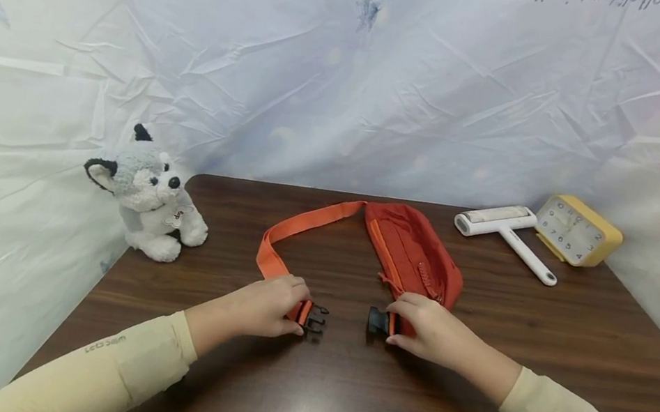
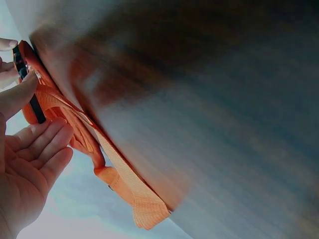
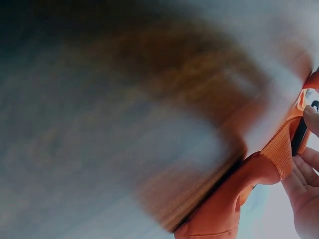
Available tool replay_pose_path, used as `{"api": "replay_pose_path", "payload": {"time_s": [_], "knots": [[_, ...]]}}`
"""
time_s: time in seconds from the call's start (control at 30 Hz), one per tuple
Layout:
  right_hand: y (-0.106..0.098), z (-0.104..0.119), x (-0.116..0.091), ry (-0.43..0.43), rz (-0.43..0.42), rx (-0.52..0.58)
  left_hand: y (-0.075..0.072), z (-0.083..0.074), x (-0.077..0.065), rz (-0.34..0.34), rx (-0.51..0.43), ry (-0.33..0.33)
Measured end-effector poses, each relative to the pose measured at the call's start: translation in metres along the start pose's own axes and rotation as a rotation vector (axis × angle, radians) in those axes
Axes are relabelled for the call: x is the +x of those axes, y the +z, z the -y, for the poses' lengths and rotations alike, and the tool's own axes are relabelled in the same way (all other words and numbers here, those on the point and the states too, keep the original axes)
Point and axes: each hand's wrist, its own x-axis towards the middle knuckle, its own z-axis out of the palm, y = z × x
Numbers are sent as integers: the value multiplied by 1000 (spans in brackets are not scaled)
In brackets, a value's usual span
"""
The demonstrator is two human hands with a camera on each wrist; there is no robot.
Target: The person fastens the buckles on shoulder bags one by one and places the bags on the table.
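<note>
A red waist bag (image 1: 416, 246) lies on the table, its orange strap (image 1: 295, 229) looping out to the left. My left hand (image 1: 270, 307) pinches the black pronged buckle half (image 1: 316, 319) at the strap's end, between thumb and fingertips. Opposite it, my right hand (image 1: 429, 331) grips the black socket half (image 1: 377, 322), just in front of the bag. The two halves face each other with a gap between them. In the left wrist view, the orange webbing (image 2: 124, 172) trails away from the hand. The right wrist view shows the thumb and fingers around the black buckle piece (image 3: 299, 135).
On the left of the brown wooden table (image 1: 305, 385) sits a grey and white plush dog (image 1: 150, 202). A white lint roller (image 1: 506, 234) and a yellow alarm clock (image 1: 580, 230) are at the back right. Pale printed cloth (image 1: 320, 92) hangs behind and along the sides.
</note>
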Motion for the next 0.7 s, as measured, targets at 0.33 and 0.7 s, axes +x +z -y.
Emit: {"api": "replay_pose_path", "payload": {"time_s": [0.33, 0.7], "knots": [[-1, 0, 1, 2, -10, 1, 0, 2, 1, -22, -1, -17], [0, 2, 2, 7, -14, 6, -3, 2, 2, -41, 13, -18]]}}
